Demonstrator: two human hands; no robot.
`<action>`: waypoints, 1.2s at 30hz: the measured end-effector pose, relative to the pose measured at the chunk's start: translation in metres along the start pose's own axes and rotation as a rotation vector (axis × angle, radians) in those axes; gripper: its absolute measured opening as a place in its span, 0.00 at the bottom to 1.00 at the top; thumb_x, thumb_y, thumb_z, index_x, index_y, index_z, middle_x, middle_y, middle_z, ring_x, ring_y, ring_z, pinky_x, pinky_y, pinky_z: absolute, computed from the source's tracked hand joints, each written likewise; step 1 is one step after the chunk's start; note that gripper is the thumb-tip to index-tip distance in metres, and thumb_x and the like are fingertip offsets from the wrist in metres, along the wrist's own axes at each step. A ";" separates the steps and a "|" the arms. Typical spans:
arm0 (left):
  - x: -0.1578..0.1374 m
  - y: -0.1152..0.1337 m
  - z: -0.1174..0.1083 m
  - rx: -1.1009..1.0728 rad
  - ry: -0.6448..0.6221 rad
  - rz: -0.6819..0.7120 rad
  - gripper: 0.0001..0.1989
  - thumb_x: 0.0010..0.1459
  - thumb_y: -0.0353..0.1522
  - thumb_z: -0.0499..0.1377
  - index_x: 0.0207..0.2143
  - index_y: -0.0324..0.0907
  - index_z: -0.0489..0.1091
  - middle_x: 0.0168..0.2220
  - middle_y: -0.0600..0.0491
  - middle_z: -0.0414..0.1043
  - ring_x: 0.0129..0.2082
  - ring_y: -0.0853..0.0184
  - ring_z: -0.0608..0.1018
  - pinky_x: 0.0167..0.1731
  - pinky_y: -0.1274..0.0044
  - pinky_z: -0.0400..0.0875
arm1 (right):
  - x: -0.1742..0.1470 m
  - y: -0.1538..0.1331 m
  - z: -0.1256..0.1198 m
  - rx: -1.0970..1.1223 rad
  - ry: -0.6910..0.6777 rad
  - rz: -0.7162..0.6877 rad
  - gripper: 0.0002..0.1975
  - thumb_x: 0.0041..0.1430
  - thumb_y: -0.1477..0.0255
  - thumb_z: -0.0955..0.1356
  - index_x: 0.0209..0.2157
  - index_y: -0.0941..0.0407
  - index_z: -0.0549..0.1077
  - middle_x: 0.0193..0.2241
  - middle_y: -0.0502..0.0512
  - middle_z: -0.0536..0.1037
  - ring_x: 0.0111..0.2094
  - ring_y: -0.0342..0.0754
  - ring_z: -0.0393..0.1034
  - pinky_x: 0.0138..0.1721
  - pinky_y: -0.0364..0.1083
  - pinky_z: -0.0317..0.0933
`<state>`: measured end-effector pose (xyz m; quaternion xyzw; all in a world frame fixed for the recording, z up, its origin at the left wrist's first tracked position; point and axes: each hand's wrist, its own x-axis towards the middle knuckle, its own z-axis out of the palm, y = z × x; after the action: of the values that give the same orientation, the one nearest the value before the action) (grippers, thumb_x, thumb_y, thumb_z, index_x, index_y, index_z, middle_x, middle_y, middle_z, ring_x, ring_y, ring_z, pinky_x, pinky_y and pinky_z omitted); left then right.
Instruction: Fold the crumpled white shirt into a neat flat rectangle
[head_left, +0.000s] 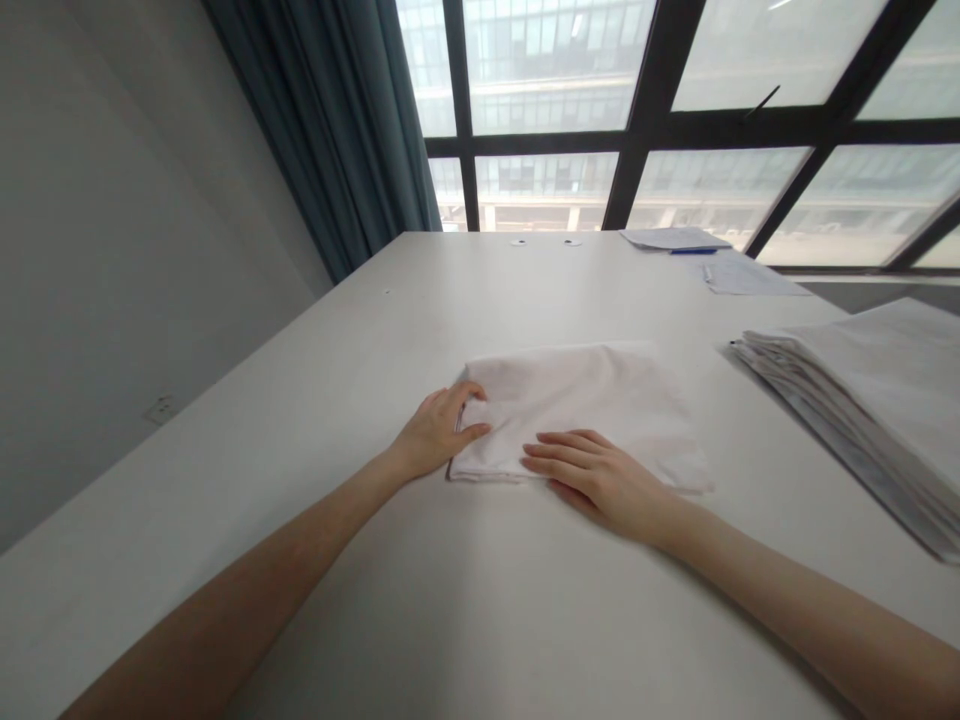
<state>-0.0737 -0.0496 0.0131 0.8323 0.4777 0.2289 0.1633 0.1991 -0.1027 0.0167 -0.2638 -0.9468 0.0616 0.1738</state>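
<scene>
A folded white cloth [592, 390] lies flat on the white table, with a few soft creases in its top layer. At its left edge rests my left hand [441, 428], thumb and index finger apart on the top surface; the other fingers are partly hidden behind the index finger. My right hand [592, 475] lies flat over the cloth's near edge, fingers stretched out and pointing left, palm down. Neither hand lifts the cloth from the table.
A thick stack of folded white cloths [885, 390] on a grey base sits at the right. Papers [671, 239] and a blue pen [694, 251] lie at the far right of the white table [360, 620]. A blue curtain [330, 120] and windows stand beyond; a wall is at left.
</scene>
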 end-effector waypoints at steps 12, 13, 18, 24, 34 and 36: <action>-0.012 0.033 -0.002 0.178 0.065 0.386 0.08 0.66 0.34 0.50 0.37 0.42 0.67 0.39 0.48 0.69 0.43 0.60 0.71 0.50 0.67 0.65 | 0.000 0.003 0.003 0.095 -0.002 0.036 0.20 0.64 0.80 0.60 0.56 0.60 0.67 0.56 0.63 0.72 0.60 0.53 0.62 0.59 0.56 0.60; -0.013 0.034 0.000 0.146 -0.013 0.428 0.07 0.65 0.33 0.51 0.39 0.42 0.67 0.41 0.47 0.70 0.46 0.60 0.71 0.52 0.67 0.64 | 0.000 0.004 0.002 0.103 0.006 0.051 0.19 0.63 0.81 0.61 0.55 0.59 0.67 0.56 0.63 0.72 0.59 0.53 0.63 0.58 0.56 0.60; -0.015 0.026 0.006 0.029 -0.173 0.447 0.19 0.67 0.35 0.52 0.59 0.40 0.59 0.61 0.41 0.61 0.64 0.59 0.60 0.61 0.65 0.56 | -0.001 0.010 -0.013 0.145 -0.029 0.146 0.15 0.58 0.82 0.63 0.47 0.56 0.69 0.51 0.62 0.74 0.53 0.53 0.68 0.53 0.53 0.65; -0.011 0.021 0.006 0.100 -0.302 0.461 0.24 0.66 0.40 0.54 0.63 0.52 0.58 0.68 0.46 0.50 0.68 0.54 0.53 0.63 0.60 0.50 | -0.015 0.039 -0.066 0.097 -0.190 0.355 0.07 0.53 0.77 0.68 0.35 0.54 0.72 0.41 0.58 0.74 0.40 0.54 0.71 0.42 0.51 0.66; -0.011 0.018 0.006 -0.076 -0.190 0.497 0.14 0.64 0.34 0.57 0.51 0.53 0.74 0.59 0.50 0.68 0.63 0.57 0.64 0.61 0.62 0.55 | -0.065 0.061 -0.083 0.490 -0.306 0.526 0.14 0.58 0.58 0.68 0.34 0.54 0.77 0.34 0.55 0.78 0.36 0.51 0.71 0.37 0.46 0.64; -0.011 0.016 0.008 -0.129 -0.168 0.495 0.12 0.64 0.34 0.58 0.48 0.51 0.75 0.54 0.50 0.73 0.61 0.58 0.68 0.61 0.62 0.55 | -0.076 0.060 -0.073 0.521 -0.223 0.513 0.15 0.59 0.57 0.68 0.36 0.54 0.77 0.37 0.57 0.78 0.39 0.51 0.71 0.40 0.47 0.64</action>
<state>-0.0631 -0.0673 0.0118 0.9277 0.2287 0.2219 0.1943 0.3153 -0.0890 0.0499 -0.4308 -0.8157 0.3701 0.1101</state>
